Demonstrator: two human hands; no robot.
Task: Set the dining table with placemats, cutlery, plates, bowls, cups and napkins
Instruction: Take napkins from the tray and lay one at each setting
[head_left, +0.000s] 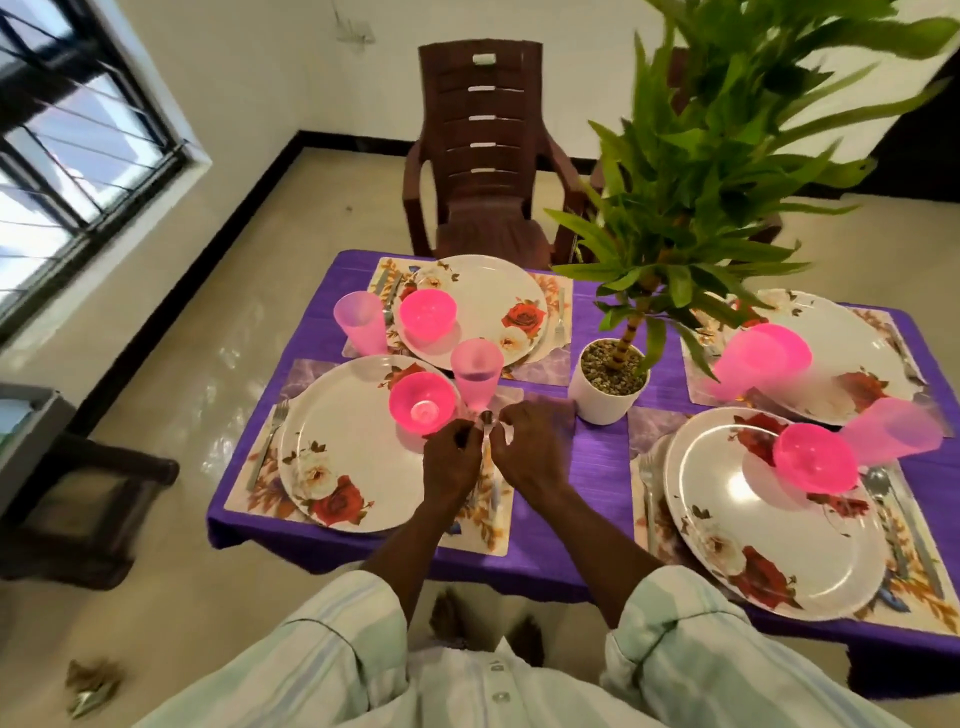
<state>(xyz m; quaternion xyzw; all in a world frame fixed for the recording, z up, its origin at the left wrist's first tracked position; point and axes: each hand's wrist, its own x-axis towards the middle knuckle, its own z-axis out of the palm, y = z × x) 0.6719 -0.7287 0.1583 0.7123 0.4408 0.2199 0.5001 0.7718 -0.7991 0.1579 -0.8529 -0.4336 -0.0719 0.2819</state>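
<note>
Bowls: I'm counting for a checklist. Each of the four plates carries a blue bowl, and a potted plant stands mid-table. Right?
Not quite: the head view shows the bowls are pink, not blue. Each of the four plates does carry one, and the potted plant stands mid-table.

A home dining room here; purple-clothed bench (597, 467) laid with floral plates (358, 447) and pink cups (475, 371); plastic chair (483, 156) pulled up; potted plant (610, 382); barred window (78, 156); tiled floor (218, 322).

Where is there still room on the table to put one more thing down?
Bare purple tablecloth shows between the near left floral placemat and the near right floral placemat, in front of the white plant pot. Both hands work at its left edge. The placemats are crowded with plates, pink bowls and cups.
</note>
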